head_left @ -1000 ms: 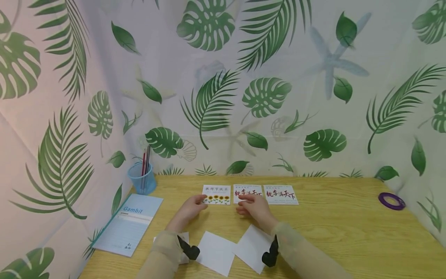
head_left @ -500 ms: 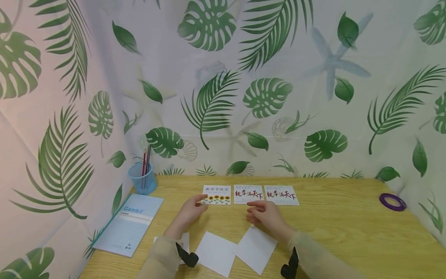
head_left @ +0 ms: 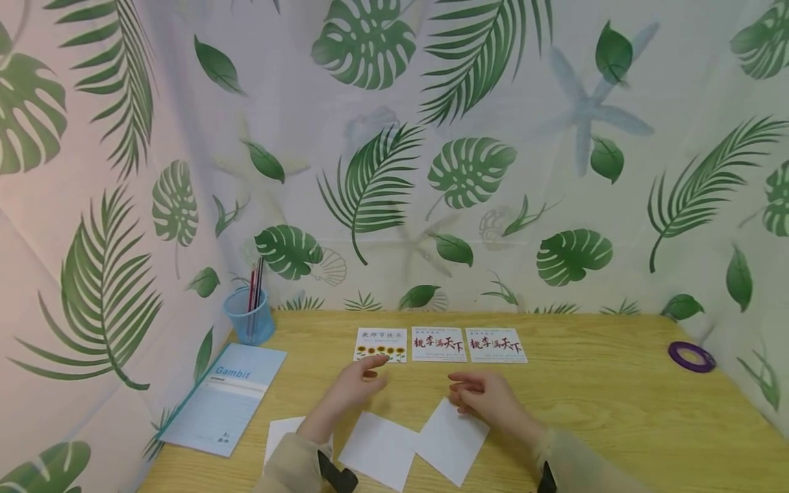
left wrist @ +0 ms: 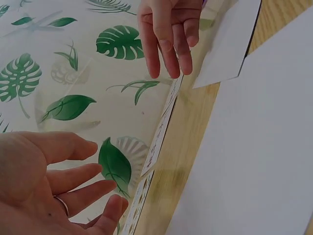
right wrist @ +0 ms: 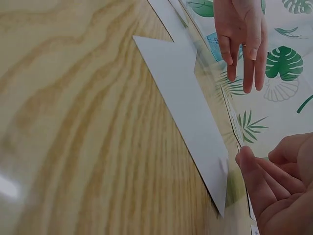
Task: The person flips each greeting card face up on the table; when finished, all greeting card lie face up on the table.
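Three printed cards lie in a row at the back of the table: a sunflower card [head_left: 381, 337] on the left, then two with red lettering, one in the middle [head_left: 437, 344] and one on the right [head_left: 498, 345]. My left hand [head_left: 353, 389] hovers in front of the sunflower card, its fingertips overlapping the lower edge in the head view. Loosely bent and holding nothing, my right hand [head_left: 490, 402] is over the far corner of a blank white card [head_left: 453, 445]. A second blank card [head_left: 379, 452] adjoins it; the left forearm partly hides a third [head_left: 280, 431].
A pale blue notebook [head_left: 231, 397] lies at the left, with a blue pen cup [head_left: 249, 318] behind it. At the far right rests a purple ring-shaped roll [head_left: 692, 357]. Leaf-printed cloth [head_left: 394, 274] rises along the table's back edge.
My right hand has drawn back from the middle lettered card, toward me and to the right, uncovering it. My left hand has shifted right and slightly nearer, off the sunflower card's left edge.
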### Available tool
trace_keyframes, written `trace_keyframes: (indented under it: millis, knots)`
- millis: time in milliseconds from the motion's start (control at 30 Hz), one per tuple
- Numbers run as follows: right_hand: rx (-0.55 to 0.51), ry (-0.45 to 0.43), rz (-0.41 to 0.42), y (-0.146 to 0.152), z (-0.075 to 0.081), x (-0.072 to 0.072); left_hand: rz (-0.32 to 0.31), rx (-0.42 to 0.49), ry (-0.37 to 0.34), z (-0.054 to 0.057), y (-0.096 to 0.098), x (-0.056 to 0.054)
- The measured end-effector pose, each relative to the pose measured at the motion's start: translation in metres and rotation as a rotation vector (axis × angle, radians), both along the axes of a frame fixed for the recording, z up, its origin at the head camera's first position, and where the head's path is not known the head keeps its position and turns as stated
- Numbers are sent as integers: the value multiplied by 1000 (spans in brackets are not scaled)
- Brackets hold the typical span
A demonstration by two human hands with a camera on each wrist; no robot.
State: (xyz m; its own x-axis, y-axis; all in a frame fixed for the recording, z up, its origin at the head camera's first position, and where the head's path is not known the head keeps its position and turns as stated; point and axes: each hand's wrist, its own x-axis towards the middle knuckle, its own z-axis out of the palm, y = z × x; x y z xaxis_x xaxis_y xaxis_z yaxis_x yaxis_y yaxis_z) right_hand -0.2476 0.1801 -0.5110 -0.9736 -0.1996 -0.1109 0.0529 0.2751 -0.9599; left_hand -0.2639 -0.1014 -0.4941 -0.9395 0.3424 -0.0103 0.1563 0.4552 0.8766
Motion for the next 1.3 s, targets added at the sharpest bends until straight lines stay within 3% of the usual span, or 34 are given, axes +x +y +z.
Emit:
trace_keyframes:
  millis: [233,467,700,1000,1133,1300]
  knots:
    - [-1,23,16,13,0,12,-77,-7,20,1,12,10]
    - [59,125,116,27,-3,22,-135,-19,22,-5,24,24]
    - [211,266,131,38,-1,36,-178,-53,38,-9,36,36]
    - [366,326,105,47,-2,41,-227,-121,72,-7,46,46]
    - [436,434,118,52,-4,43,-227,-180,95,-6,49,48]
    - [486,642,173,56,-7,43,-225,-235,134,-7,51,48]
